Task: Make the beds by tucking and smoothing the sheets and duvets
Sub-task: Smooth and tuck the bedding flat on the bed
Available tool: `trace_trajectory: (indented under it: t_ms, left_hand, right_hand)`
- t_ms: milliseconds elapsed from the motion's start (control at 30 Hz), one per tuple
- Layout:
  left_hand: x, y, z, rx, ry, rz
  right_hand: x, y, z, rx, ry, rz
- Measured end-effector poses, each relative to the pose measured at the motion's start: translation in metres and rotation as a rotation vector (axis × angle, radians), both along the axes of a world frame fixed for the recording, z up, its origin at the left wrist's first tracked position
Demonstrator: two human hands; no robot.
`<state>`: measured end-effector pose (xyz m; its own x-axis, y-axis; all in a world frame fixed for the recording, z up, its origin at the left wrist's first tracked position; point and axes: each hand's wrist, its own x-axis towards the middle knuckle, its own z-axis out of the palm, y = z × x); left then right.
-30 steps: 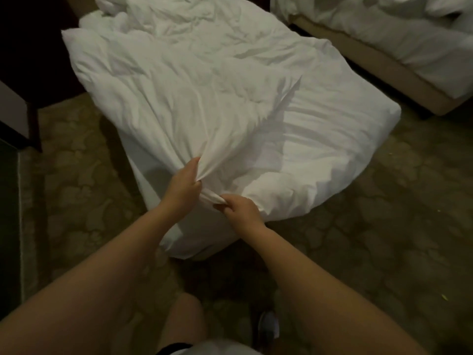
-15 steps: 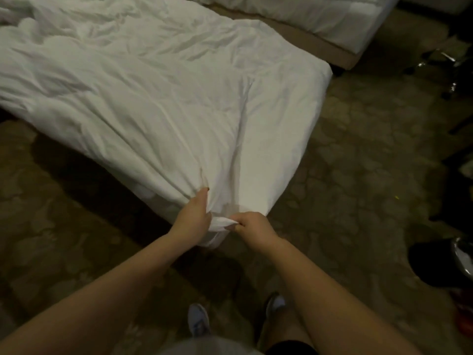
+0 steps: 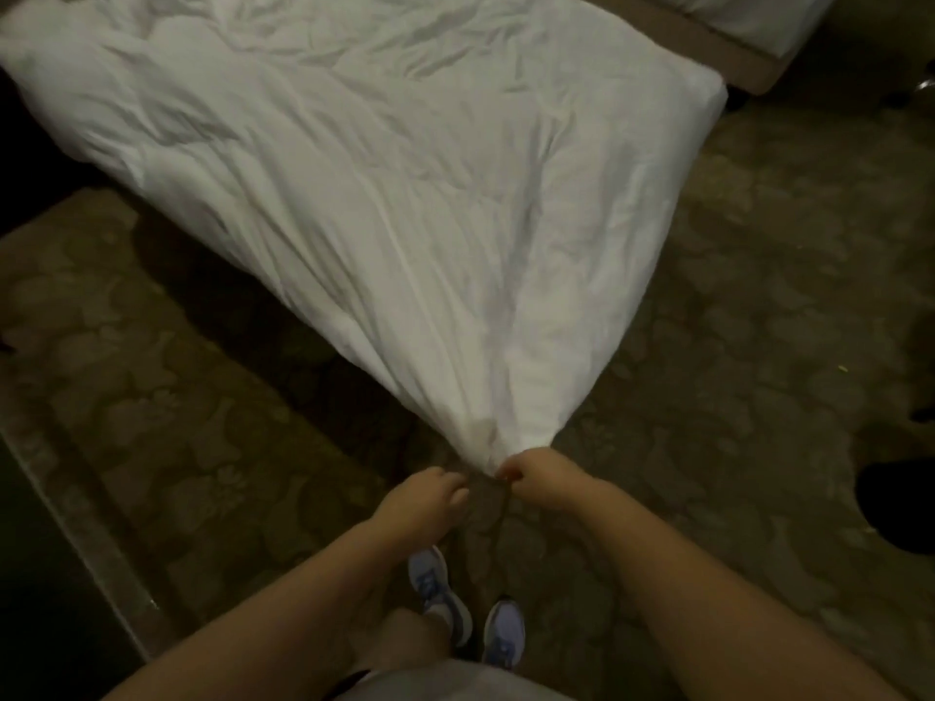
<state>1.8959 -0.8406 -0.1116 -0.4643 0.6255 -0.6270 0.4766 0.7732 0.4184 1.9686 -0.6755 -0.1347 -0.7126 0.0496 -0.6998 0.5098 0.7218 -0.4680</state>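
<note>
White duvet corner pinched in right hand; left hand just beside.

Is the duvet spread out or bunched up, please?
Spread out: the duvet lies broad and flat, lightly wrinkled, its corner drawn taut by the right hand.

A rumpled white duvet is spread over a bed hidden beneath it, one corner being drawn out above a patterned carpet, on which two pale sneakers are planted and a second bed is set.
</note>
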Motion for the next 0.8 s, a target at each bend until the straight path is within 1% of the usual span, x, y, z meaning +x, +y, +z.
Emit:
trace_trajectory:
  t_ms: [100,167,267,433,567,800]
  left_hand:
    - [-0.014,-0.015,0.003,0.057,0.068,0.133]
    - [-0.036,-0.024,0.008,0.086,0.105,0.161]
    - [-0.081,-0.033,0.021,0.116,0.157,0.197]
    - [-0.180,-0.043,0.052,0.250,0.267,0.278]
    - [-0.278,-0.064,0.078,0.323,0.387,0.266]
    - [-0.423,-0.108,0.109,0.316,0.452,0.226]
  right_hand:
    - [-0.009,-0.012,0.000,0.023,0.046,-0.109]
    - [-0.029,-0.018,0.005,0.027,0.095,-0.167]
    - [-0.074,-0.023,0.023,0.052,0.155,-0.142]
    - [-0.190,-0.034,0.058,0.163,0.295,-0.078]
    - [-0.300,-0.061,0.085,0.242,0.391,-0.072]
    - [-0.443,-0.114,0.121,0.307,0.466,-0.038]
